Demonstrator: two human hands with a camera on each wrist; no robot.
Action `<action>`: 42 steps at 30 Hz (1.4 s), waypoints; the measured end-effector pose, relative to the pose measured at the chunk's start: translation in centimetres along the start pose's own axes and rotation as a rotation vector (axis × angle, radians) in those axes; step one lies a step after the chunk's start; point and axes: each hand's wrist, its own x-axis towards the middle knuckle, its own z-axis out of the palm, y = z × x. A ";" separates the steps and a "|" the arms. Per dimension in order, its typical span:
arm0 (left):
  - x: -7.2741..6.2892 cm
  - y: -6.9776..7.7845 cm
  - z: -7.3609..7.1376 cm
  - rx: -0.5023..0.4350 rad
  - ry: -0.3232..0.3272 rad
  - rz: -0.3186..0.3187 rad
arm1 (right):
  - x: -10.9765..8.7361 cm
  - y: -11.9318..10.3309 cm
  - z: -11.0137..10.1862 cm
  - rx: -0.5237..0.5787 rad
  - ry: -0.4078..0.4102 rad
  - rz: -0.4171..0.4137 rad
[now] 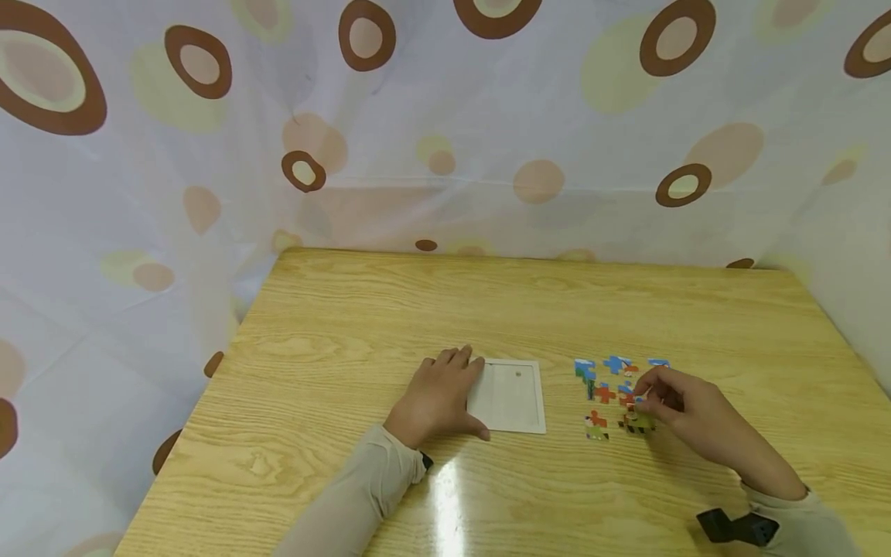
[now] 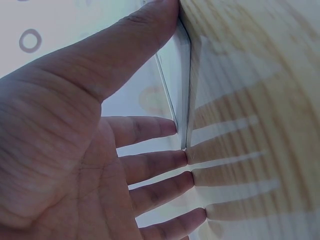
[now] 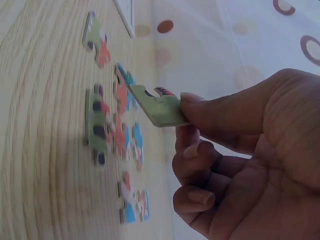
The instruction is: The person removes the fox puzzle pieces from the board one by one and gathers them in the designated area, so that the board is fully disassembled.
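Note:
My left hand spreads over the left side of a shallow white puzzle tray. In the left wrist view its thumb and index fingertip touch the tray's edge, while other fingertips rest on the table. Over at the right, my right hand pinches a mostly green jigsaw piece between thumb and index finger. The piece is tilted above the table. Loose jigsaw pieces lie beneath and beside that hand, including a blue-and-green one, a red one and a dark-striped green one.
The wooden table reaches back to a hanging white cloth with brown and beige ovals. More cloth hangs at both sides. A bare strip of tabletop separates the tray from the pieces. Black wrist straps show near the sleeves.

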 end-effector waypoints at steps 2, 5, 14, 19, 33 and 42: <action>0.0 0.0 0.0 -0.001 -0.003 0.002 | -0.3 0.5 -0.3 -0.003 0.008 0.018; 0.0 0.0 -0.1 -0.001 -0.003 0.000 | -0.5 1.4 -0.7 -0.011 0.016 0.020; -0.1 0.0 -0.2 -0.002 -0.004 -0.003 | -1.3 4.0 -0.9 0.005 -0.035 0.066; -0.1 0.0 -0.2 -0.007 -0.006 -0.005 | -1.6 4.6 -0.4 -0.064 -0.003 0.103; 0.0 0.2 -0.2 -0.012 -0.008 -0.005 | -2.2 4.6 0.1 -0.186 0.061 0.104; -0.4 -0.1 -0.1 -0.017 -0.014 -0.006 | -0.6 2.8 1.0 -0.199 0.092 -0.004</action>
